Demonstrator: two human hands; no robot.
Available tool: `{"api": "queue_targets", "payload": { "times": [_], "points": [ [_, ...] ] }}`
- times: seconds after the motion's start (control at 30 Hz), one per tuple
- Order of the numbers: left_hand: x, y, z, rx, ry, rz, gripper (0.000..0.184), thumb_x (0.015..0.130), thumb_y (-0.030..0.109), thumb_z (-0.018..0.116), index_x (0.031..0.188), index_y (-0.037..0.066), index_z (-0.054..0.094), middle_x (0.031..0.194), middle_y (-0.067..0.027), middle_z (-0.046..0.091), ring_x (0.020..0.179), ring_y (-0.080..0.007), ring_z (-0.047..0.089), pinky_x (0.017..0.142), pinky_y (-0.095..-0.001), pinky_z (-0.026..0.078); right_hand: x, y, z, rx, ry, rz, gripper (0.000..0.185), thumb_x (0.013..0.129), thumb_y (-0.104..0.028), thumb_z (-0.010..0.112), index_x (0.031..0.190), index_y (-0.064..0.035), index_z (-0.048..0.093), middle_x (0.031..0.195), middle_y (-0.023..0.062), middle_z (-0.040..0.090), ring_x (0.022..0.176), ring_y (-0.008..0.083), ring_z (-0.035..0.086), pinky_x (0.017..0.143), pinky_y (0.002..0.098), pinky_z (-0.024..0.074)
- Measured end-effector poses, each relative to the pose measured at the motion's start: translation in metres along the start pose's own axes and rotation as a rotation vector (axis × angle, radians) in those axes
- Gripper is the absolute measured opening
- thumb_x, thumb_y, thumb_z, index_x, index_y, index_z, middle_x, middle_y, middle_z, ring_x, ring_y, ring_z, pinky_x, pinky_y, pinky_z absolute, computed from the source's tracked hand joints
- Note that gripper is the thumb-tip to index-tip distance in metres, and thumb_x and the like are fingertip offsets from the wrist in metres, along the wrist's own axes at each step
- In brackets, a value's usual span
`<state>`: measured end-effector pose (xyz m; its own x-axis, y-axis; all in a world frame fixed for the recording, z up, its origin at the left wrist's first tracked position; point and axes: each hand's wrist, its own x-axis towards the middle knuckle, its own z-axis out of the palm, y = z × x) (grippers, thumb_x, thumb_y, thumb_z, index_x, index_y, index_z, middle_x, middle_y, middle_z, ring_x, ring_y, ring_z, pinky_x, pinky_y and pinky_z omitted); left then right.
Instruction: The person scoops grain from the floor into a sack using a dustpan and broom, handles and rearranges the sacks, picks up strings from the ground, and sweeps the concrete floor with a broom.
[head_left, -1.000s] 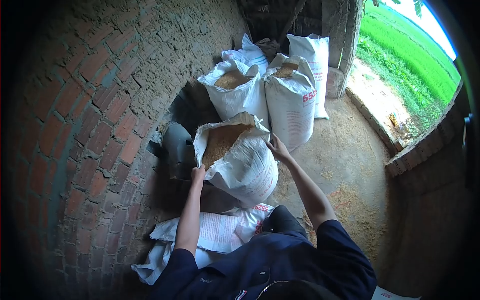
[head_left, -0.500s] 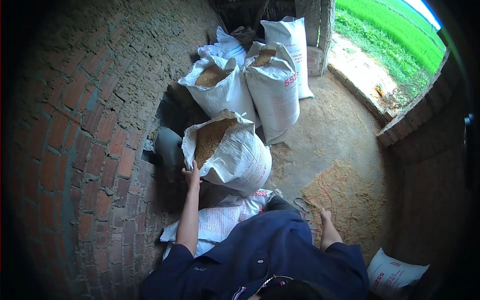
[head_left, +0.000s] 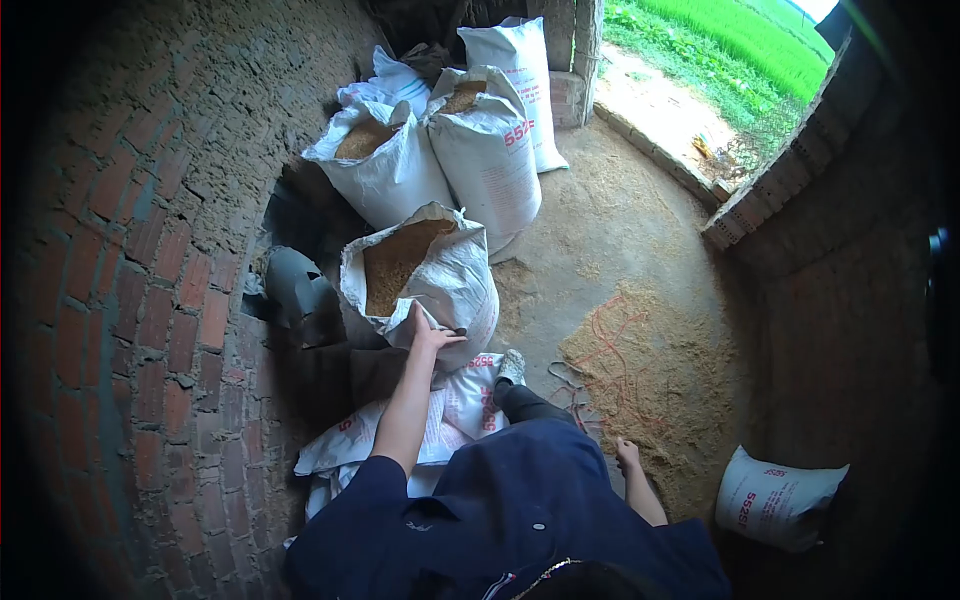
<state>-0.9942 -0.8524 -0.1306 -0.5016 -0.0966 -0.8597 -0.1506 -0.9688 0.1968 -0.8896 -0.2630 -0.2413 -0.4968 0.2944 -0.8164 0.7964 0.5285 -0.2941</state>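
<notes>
In the head view, a white woven sack (head_left: pixel 472 285), open at the top and full of brownish grain or husks (head_left: pixel 400 262), stands in front of me. My left hand (head_left: pixel 432 332) grips its near rim, thumb up by the opening and fingers against the outside. My right hand (head_left: pixel 627 455) hangs low at my side, above the scattered husks on the floor. Its fingers are curled closed; whatever they may hold is too small to make out. Flat printed sacks (head_left: pixel 425 425) lie between the standing sack and my body.
Two open filled sacks (head_left: pixel 385 180) (head_left: pixel 490 150) and a taller white sack (head_left: pixel 512 75) stand farther back. A grey rounded container (head_left: pixel 295 285) sits by the brick wall (head_left: pixel 190 310). Red string (head_left: pixel 615 345) lies among loose husks (head_left: pixel 670 385). Another sack (head_left: pixel 770 500) rests at right.
My left hand has shifted from the sack's left rim to its near rim, and the sack sits more upright. My right hand has bent in closer to my body. The whole view has turned slightly.
</notes>
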Motion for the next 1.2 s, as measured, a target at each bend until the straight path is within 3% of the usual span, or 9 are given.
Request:
{"api": "queue_targets", "payload": {
  "times": [0.1, 0.4, 0.53, 0.57, 0.63, 0.73, 1.0, 1.13, 1.2],
  "points": [
    [0.015, -0.007, 0.013, -0.053, 0.029, 0.048, 0.104, 0.069, 0.079, 0.046, 0.145, 0.03, -0.005, 0.151, -0.0136, -0.01, 0.138, -0.0392, -0.007, 0.095, -0.077, 0.006, -0.006, 0.001, -0.013, 0.076, 0.015, -0.044, 0.037, 0.088, -0.043, 0.053, 0.102, -0.0098, 0.062, 0.07, 0.0023, 0.055, 0.057, 0.0149, 0.052, 0.048, 0.0307, 0.0409],
    [0.024, 0.081, -0.025, 0.052, -0.033, 0.156, 0.114, 0.064, 0.082, 0.046, 0.146, 0.024, -0.007, 0.152, -0.0166, -0.003, 0.138, -0.0437, 0.004, 0.1, -0.0702, 0.003, -0.006, -0.02, -0.038, 0.026, 0.053, -0.077, 0.037, 0.089, -0.041, 0.054, 0.103, -0.0075, 0.062, 0.072, 0.0025, 0.057, 0.059, 0.0135, 0.053, 0.048, 0.0293, 0.0423],
    [0.041, 0.139, -0.062, 0.715, 0.321, 0.299, 0.07, 0.086, 0.054, 0.044, 0.136, 0.007, 0.029, 0.125, -0.0223, 0.05, 0.107, -0.038, 0.057, 0.09, -0.0667, 0.031, -0.005, -0.047, -0.042, -0.092, 0.042, -0.127, 0.036, 0.089, -0.039, 0.055, 0.104, -0.0068, 0.063, 0.077, 0.0043, 0.062, 0.061, 0.0138, 0.057, 0.049, 0.0295, 0.0453],
    [0.053, 0.152, -0.075, 0.704, 0.32, 0.302, 0.07, 0.086, 0.054, 0.044, 0.136, 0.007, 0.029, 0.125, -0.0223, 0.05, 0.107, -0.038, 0.057, 0.09, -0.0667, 0.031, 0.017, -0.04, -0.039, -0.12, 0.076, -0.218, 0.035, 0.089, -0.038, 0.055, 0.104, -0.007, 0.063, 0.076, 0.004, 0.062, 0.061, 0.0135, 0.058, 0.049, 0.0291, 0.0451],
    [0.086, 0.175, -0.102, 0.535, 0.417, 0.375, 0.047, 0.091, 0.029, 0.042, 0.128, 0.001, 0.035, 0.107, -0.0188, 0.062, 0.086, -0.0339, 0.066, 0.08, -0.0603, 0.043, 0.053, -0.033, -0.036, -0.155, 0.115, -0.312, 0.034, 0.089, -0.036, 0.055, 0.104, -0.0071, 0.064, 0.076, 0.0036, 0.062, 0.062, 0.0132, 0.058, 0.049, 0.0287, 0.0449],
    [0.076, 0.185, -0.101, 0.512, 0.372, 0.478, 0.039, 0.088, 0.014, 0.041, 0.124, -0.002, 0.037, 0.101, -0.0174, 0.064, 0.078, -0.0326, 0.067, 0.076, -0.0562, 0.047, 0.065, -0.044, -0.038, -0.089, 0.141, -0.356, 0.034, 0.089, -0.035, 0.055, 0.103, -0.0055, 0.063, 0.077, 0.0034, 0.063, 0.062, 0.0134, 0.058, 0.049, 0.0278, 0.0445],
    [0.063, 0.186, -0.082, 0.408, 0.485, 0.539, 0.041, 0.081, 0.015, 0.051, 0.116, -0.005, 0.043, 0.105, -0.0248, 0.059, 0.086, -0.0351, 0.065, 0.06, -0.0491, 0.055, 0.018, -0.104, -0.03, -0.139, 0.07, -0.438, 0.038, 0.089, -0.033, 0.057, 0.106, -0.0001, 0.062, 0.092, 0.0086, 0.066, 0.08, 0.0157, 0.061, 0.071, 0.0282, 0.0477],
    [0.085, 0.185, -0.087, 0.184, 0.591, 0.88, 0.043, 0.082, 0.01, 0.049, 0.115, -0.015, 0.041, 0.116, -0.0265, 0.05, 0.088, -0.0365, 0.063, 0.072, -0.0435, 0.059, -0.025, -0.13, -0.039, -0.174, 0.052, -0.447, 0.043, 0.086, -0.035, 0.058, 0.111, -0.0006, 0.06, 0.107, 0.017, 0.064, 0.101, 0.0251, 0.061, 0.086, 0.0327, 0.0458],
    [0.076, 0.169, -0.084, 0.159, 0.437, 1.012, 0.047, 0.085, 0.014, 0.051, 0.12, -0.015, 0.039, 0.117, -0.0274, 0.049, 0.089, -0.0341, 0.063, 0.071, -0.0396, 0.059, -0.012, -0.114, -0.038, -0.143, 0.02, -0.48, 0.042, 0.087, -0.035, 0.057, 0.111, -0.0004, 0.06, 0.106, 0.0168, 0.065, 0.1, 0.0251, 0.061, 0.085, 0.0328, 0.0459]
  ]
}}
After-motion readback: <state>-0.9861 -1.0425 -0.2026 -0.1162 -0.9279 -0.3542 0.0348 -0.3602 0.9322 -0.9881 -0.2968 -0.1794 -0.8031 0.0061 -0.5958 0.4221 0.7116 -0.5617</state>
